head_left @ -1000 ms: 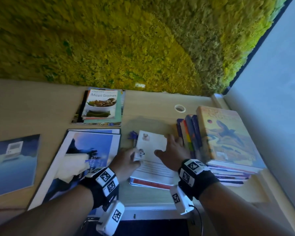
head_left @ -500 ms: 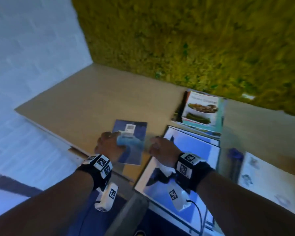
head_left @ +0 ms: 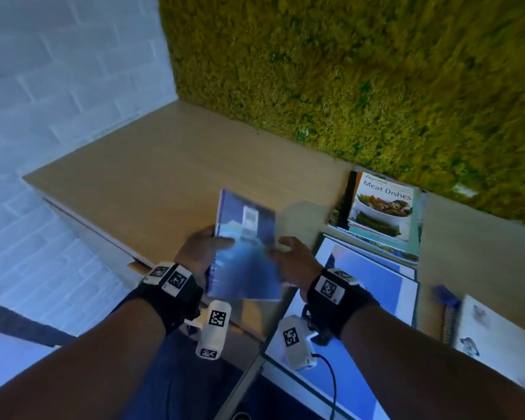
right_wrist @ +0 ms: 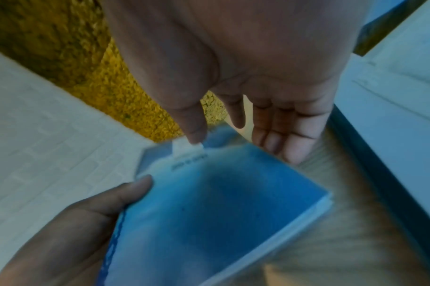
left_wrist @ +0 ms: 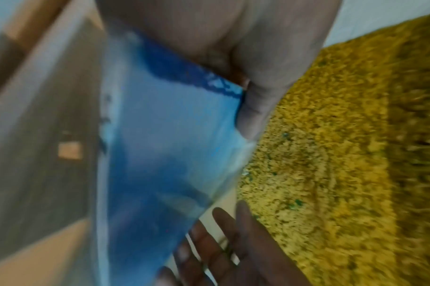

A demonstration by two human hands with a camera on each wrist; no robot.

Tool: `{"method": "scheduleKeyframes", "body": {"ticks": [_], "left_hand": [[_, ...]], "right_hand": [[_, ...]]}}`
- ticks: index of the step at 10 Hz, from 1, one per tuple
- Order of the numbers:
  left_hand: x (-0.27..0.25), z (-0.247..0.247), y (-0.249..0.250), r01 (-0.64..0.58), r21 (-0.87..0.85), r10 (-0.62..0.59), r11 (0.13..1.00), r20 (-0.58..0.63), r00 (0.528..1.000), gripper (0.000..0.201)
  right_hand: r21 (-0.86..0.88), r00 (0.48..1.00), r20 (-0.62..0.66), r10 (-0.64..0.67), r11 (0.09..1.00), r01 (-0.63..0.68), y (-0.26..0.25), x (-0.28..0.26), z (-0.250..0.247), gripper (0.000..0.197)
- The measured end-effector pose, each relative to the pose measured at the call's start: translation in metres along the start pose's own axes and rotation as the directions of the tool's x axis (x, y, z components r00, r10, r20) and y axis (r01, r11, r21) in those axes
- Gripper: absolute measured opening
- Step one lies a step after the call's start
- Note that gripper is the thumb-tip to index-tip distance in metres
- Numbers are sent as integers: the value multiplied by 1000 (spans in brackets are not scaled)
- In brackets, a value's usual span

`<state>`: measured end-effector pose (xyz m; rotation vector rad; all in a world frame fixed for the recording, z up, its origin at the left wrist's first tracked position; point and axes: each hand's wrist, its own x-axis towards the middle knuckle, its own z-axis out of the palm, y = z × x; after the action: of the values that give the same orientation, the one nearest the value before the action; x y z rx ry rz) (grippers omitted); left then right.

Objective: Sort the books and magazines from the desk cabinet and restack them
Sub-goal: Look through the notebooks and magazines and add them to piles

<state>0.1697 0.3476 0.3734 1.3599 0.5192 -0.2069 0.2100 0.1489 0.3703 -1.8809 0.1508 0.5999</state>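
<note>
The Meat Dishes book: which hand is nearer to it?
Right. The right hand hovers at the blue notebook's right edge, toward the Meat Dishes book; the left hand grips the notebook's far, left side.

2 hands: the left hand (head_left: 201,249) and the right hand (head_left: 292,261). 1 blue notebook (head_left: 245,255), 1 stack of cookbooks (head_left: 379,214), 1 big blue-covered book (head_left: 376,286), 1 white booklet (head_left: 497,334).

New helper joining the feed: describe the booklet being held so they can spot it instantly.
Start at the wooden desk below the moss wall. Above its near edge, the left hand grips a blue spiral-bound booklet; unlike its neighbours, it is lifted.
</note>
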Motion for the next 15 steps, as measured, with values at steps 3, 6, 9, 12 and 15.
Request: {"method": "scheduleKeyframes", "body": {"ticks": [3, 6, 9, 12, 15], "left_hand": [[-14, 38, 57, -523, 125, 482, 843, 252, 839, 51], [-12, 101, 9, -575, 196, 496, 794, 338, 800, 58], [-66, 270, -48, -233, 111, 129, 966, 574, 809, 45], [-94, 373, -93, -510, 640, -71, 575, 660, 748, 98], [-111, 383, -117, -335, 693, -176, 638, 555, 813, 116]], "right_hand": [[698, 997, -59, 59, 717, -1, -37, -23, -93, 39], [644, 965, -243, 96, 760, 86, 24, -72, -135, 44], [437, 763, -643, 67, 850, 294, 114, -176, -261, 48], [37, 779, -627, 7, 999, 21, 190, -214, -313, 17], [-87, 891, -441, 112, 982, -167, 210, -207, -289, 58]]}}
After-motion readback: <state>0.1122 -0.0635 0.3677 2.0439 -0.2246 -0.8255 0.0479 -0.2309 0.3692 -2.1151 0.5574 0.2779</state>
